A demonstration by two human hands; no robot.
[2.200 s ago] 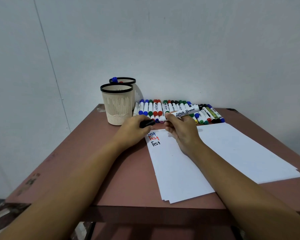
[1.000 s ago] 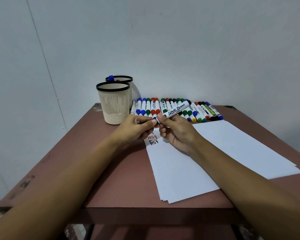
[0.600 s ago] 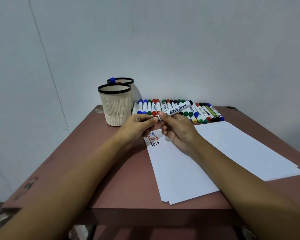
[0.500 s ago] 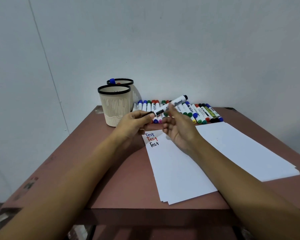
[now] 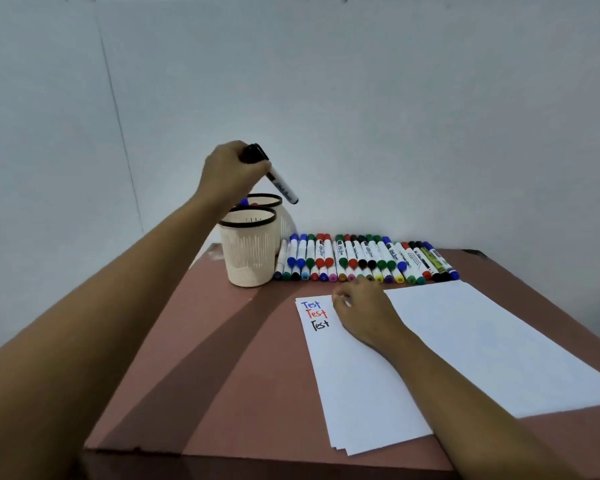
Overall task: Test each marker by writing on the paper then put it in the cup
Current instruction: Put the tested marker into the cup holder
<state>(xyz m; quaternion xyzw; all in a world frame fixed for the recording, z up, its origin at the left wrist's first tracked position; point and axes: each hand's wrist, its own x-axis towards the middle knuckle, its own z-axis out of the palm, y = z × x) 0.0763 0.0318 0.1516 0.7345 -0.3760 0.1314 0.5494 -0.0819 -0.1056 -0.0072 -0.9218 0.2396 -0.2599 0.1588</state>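
Two cups stand toward the far left of the table (image 5: 222, 358), a front cup (image 5: 248, 251) and a back cup (image 5: 275, 200) right behind it. Above them the left hand (image 5: 231, 171) grips a white marker (image 5: 283, 187) by its black upper end. The marker tilts down to the right, its lower end near the back cup's rim, inside neither cup. The right hand (image 5: 364, 311) rests on the paper (image 5: 361, 393), fingers loosely curled and holding nothing, just right of three written words (image 5: 315, 313) reading "Test". A row of markers (image 5: 361, 261) lies beside the front cup.
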